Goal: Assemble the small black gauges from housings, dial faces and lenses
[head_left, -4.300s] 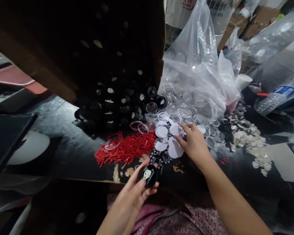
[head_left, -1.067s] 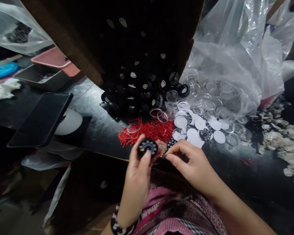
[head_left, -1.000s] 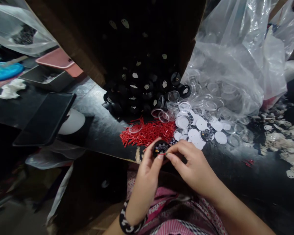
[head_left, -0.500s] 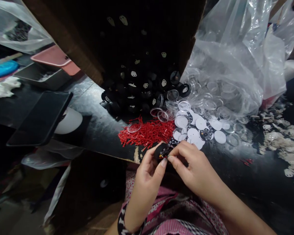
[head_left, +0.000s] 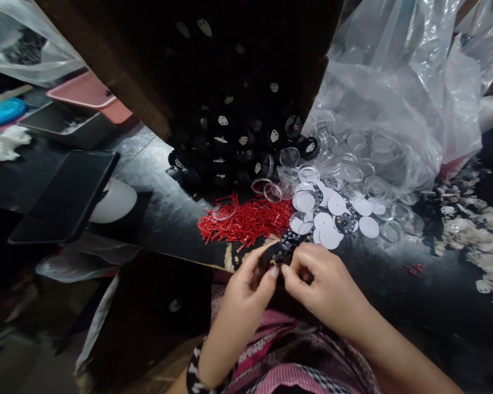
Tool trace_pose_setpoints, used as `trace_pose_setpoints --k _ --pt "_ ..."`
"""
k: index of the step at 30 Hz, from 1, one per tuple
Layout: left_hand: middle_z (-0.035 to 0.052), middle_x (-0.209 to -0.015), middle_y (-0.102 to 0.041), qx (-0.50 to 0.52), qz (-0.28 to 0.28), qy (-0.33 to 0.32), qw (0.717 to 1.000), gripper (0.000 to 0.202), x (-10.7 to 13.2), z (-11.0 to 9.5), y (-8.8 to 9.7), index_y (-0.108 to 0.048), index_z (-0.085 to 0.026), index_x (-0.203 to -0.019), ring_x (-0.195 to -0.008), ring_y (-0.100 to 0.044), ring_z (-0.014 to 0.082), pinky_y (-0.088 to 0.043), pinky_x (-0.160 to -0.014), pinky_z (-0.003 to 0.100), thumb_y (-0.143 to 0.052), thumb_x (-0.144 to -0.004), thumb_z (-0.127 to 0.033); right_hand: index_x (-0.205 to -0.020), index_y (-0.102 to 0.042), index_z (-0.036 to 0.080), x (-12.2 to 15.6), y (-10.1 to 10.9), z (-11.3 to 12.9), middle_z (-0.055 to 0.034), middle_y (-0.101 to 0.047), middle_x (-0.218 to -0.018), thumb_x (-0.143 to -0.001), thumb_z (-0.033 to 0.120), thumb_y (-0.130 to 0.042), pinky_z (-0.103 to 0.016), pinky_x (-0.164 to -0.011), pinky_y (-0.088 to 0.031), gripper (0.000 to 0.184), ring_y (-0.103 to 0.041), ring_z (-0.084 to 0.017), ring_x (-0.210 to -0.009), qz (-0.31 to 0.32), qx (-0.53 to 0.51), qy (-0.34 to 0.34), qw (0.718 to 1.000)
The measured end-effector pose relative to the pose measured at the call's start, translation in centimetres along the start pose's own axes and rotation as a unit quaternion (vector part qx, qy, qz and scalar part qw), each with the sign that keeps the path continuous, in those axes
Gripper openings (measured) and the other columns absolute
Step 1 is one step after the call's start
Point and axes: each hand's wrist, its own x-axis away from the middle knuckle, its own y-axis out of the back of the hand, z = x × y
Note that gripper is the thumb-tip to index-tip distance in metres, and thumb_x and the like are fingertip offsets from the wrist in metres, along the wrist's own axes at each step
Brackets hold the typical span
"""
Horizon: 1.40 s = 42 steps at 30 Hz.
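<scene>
Black, matte round dial (head_left: 276, 255) gripped between left hand (head_left: 246, 287) fingers | right hand (head_left: 322, 284) fingers pinched shut against its face | red slender pins (head_left: 246, 221) heaped beyond

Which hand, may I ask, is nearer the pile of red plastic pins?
Left: the left hand is just short of the red plastic pins; the right hand is further right.

Table (head_left: 168, 216): box (head_left: 110, 76) at back, tipped over, casings (head_left: 230, 156) spilling from its mouth. Pins (head_left: 246, 221) heaped just before them. Discs (head_left: 331, 219) right of pins, touching. Lids (head_left: 353, 171) behind discs, running into bag (head_left: 394, 82). Scraps (head_left: 472, 235) far right. Phone (head_left: 63, 197) far left. At near edge, left hand (head_left: 246, 293) and right hand (head_left: 324, 287) meet on one casing (head_left: 277, 254).
</scene>
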Motion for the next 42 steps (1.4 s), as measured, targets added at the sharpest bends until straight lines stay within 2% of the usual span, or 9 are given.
trace_pose_setpoints --k 5,10,14,19,24,27,32,38,42 --pt "-0.0004 -0.133 -0.063 0.09 0.051 0.059 0.993 0.043 -0.5 0.6 0.6 -0.062 -0.034 -0.124 -0.127 -0.054 0.0238 -0.043 -0.107 0.034 -0.069 -0.082 -0.033 -0.098 -0.062 0.016 -0.7 0.5 -0.6 -0.0054 -0.064 -0.09 -0.091 0.014 -0.053 -0.034 -0.078 -0.038 0.012 -0.057 -0.019 -0.084 -0.001 0.094 0.103 0.99" --pt "0.0005 -0.126 -0.068 0.077 0.005 0.072 0.994 0.037 -0.1 0.5 -0.2 -0.07 -0.033 -0.115 -0.128 -0.053 0.0253 -0.04 -0.11 0.035 -0.07 -0.08 -0.043 -0.08 -0.061 0.015 -1.2 -0.1 -0.6 -0.0059 -0.062 -0.076 -0.089 0.013 -0.047 -0.035 -0.073 -0.036 0.017 -0.055 -0.02 -0.074 -0.017 0.204 0.151 0.967" --pt "0.0058 -0.119 -0.071 0.167 -0.059 0.132 0.975 0.042 0.0 0.5 -1.0 -0.072 -0.029 -0.111 -0.119 -0.06 0.0328 -0.049 -0.101 0.047 -0.071 -0.075 -0.051 -0.078 -0.059 0.017 -1.7 -0.3 0.2 -0.0026 -0.061 -0.072 -0.086 0.012 -0.051 -0.032 -0.071 -0.036 0.012 -0.053 -0.016 -0.066 -0.028 0.174 0.073 0.982" --pt "0.0014 -0.136 -0.06 0.078 -0.041 0.045 0.995 0.039 -0.9 1.1 0.5 -0.066 -0.033 -0.119 -0.132 -0.048 0.0276 -0.037 -0.112 0.044 -0.068 -0.082 -0.042 -0.082 -0.064 0.019 -4.5 0.7 0.2 0.0016 -0.066 -0.074 -0.087 0.015 -0.058 -0.027 -0.066 -0.038 0.009 -0.057 -0.013 -0.066 0.093 0.092 0.021 0.991" --pt "0.0076 -0.13 -0.064 0.206 -0.062 0.041 0.976 0.036 -1.6 1.1 1.0 -0.066 -0.023 -0.118 -0.122 -0.058 0.0278 -0.052 -0.1 0.042 -0.065 -0.085 -0.038 -0.104 -0.065 0.015 -10.0 0.4 -1.8 -0.0114 -0.063 -0.102 -0.09 0.029 -0.059 -0.036 -0.077 -0.041 0.02 -0.06 -0.025 -0.09 -0.084 0.276 0.013 0.957" --pt "0.0105 -0.125 -0.067 0.239 -0.052 0.044 0.969 0.036 -1.7 0.9 0.6 -0.065 -0.019 -0.116 -0.116 -0.062 0.0271 -0.053 -0.098 0.041 -0.066 -0.085 -0.036 -0.093 -0.064 0.015 -11.4 0.1 -2.5 -0.0115 -0.062 -0.096 -0.091 0.024 -0.056 -0.037 -0.076 -0.042 0.012 -0.059 -0.026 -0.088 -0.098 0.328 0.03 0.939" --pt "0.0102 -0.109 -0.074 0.32 -0.014 0.091 0.943 0.025 -2.4 0.0 0.6 -0.069 -0.016 -0.107 -0.098 -0.071 0.0224 -0.057 -0.09 0.036 -0.062 -0.088 -0.032 -0.097 -0.061 0.015 -8.0 -0.3 -2.2 -0.0078 -0.064 -0.091 -0.094 0.02 -0.052 -0.029 -0.07 -0.048 0.011 -0.061 -0.019 -0.078 -0.103 0.221 0.108 0.964" --pt "0.0028 -0.093 -0.075 0.333 -0.001 0.109 0.937 0.022 -2.9 -0.7 0.5 -0.072 -0.021 -0.098 -0.079 -0.071 0.0109 -0.057 -0.069 0.017 -0.062 -0.088 -0.038 -0.116 -0.063 0.02 -3.0 -1.1 -1.7 -0.011 -0.058 -0.134 -0.095 0.035 -0.055 -0.046 -0.099 -0.037 0.027 -0.05 -0.029 -0.124 -0.067 0.189 0.245 0.948" --pt "-0.0001 -0.098 -0.074 0.287 0.007 0.077 0.955 0.018 -2.6 -0.2 -0.3 -0.072 -0.024 -0.098 -0.086 -0.07 0.0115 -0.056 -0.074 0.016 -0.072 -0.081 -0.03 -0.097 -0.065 0.023 -2.8 -0.8 -1.3 -0.0015 -0.072 -0.105 -0.095 0.025 -0.054 -0.042 -0.096 -0.033 0.011 -0.058 -0.023 -0.109 -0.112 0.121 0.195 0.967"
